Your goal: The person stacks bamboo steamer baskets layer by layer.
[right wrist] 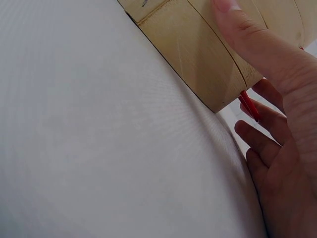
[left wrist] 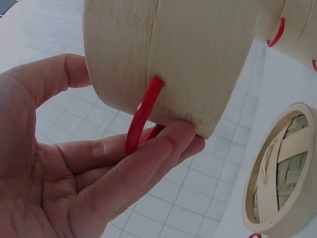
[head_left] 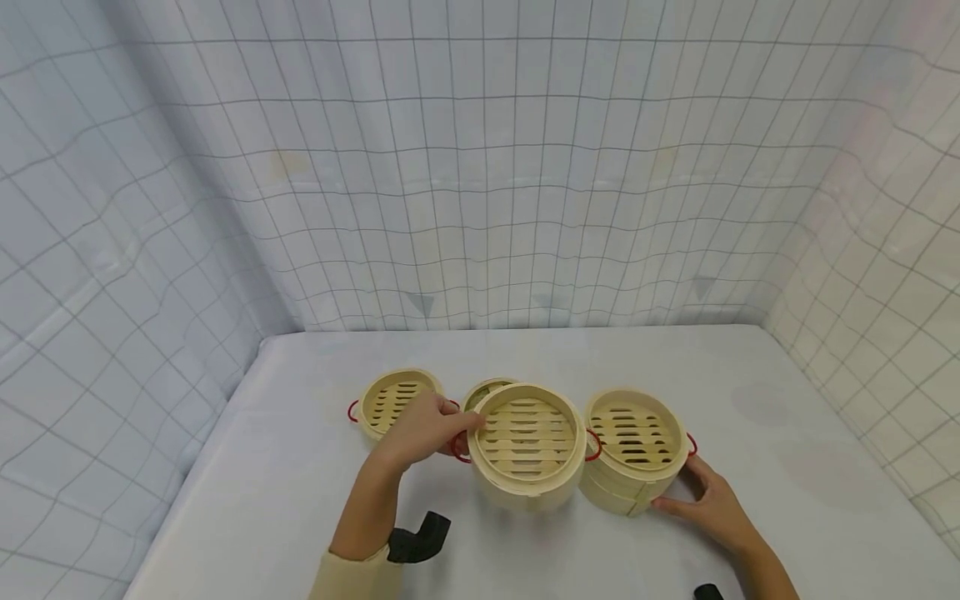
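My left hand (head_left: 427, 429) grips the left side of a slatted bamboo steamer basket (head_left: 528, 442), thumb on the rim and fingers below near a red handle (left wrist: 143, 114). The basket looks lifted and tilted, over the front of the table. At the right stands a stacked bamboo steamer (head_left: 628, 437) with red handles. My right hand (head_left: 708, 504) holds it low on its right side, with the thumb (right wrist: 257, 42) pressed to the wall and some fingers behind, near the red handle (right wrist: 250, 106).
Another bamboo steamer basket (head_left: 393, 400) stands at the left, partly behind my left hand. Behind the lifted basket, a round woven piece (head_left: 487, 389) is mostly hidden. The white table (head_left: 300, 467) ends at grid-patterned curtains (head_left: 525, 167) at the back and sides.
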Available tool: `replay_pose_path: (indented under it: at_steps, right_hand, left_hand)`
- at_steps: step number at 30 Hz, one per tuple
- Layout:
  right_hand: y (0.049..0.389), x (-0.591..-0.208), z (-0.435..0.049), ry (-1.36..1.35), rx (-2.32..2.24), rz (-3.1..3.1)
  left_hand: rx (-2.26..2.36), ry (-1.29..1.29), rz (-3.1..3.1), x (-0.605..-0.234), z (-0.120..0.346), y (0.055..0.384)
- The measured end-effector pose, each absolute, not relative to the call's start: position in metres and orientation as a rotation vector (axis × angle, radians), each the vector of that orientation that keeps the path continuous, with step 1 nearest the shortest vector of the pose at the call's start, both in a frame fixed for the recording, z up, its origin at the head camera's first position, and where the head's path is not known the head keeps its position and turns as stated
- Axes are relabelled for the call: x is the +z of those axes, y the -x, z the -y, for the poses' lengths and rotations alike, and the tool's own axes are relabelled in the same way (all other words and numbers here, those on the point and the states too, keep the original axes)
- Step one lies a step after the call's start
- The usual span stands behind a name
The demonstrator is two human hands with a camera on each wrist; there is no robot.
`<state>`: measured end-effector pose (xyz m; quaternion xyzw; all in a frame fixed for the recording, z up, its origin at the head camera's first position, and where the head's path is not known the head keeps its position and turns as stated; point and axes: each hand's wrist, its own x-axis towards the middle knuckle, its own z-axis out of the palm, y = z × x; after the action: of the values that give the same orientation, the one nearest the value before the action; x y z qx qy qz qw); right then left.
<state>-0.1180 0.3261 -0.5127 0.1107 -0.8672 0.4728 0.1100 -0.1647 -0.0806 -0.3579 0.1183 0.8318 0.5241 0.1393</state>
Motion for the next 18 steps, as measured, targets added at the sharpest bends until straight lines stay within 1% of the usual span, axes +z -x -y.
replay_pose_path:
  at_steps: [7,13,18]
  right_hand:
    - [0.117,-0.511,-0.324,-0.315,1.388,2.55]
    - [0.117,-0.51,-0.324,-0.309,1.38,2.563]
    - [0.117,-0.511,-0.324,-0.307,1.392,2.569]
  left_hand:
    - [1.493,-0.384,-2.399,-0.352,0.063,0.18]
    - [1.473,-0.351,-2.404,-0.344,0.05,0.192]
    - [1.53,-0.413,-2.351,-0.342,0.039,0.201]
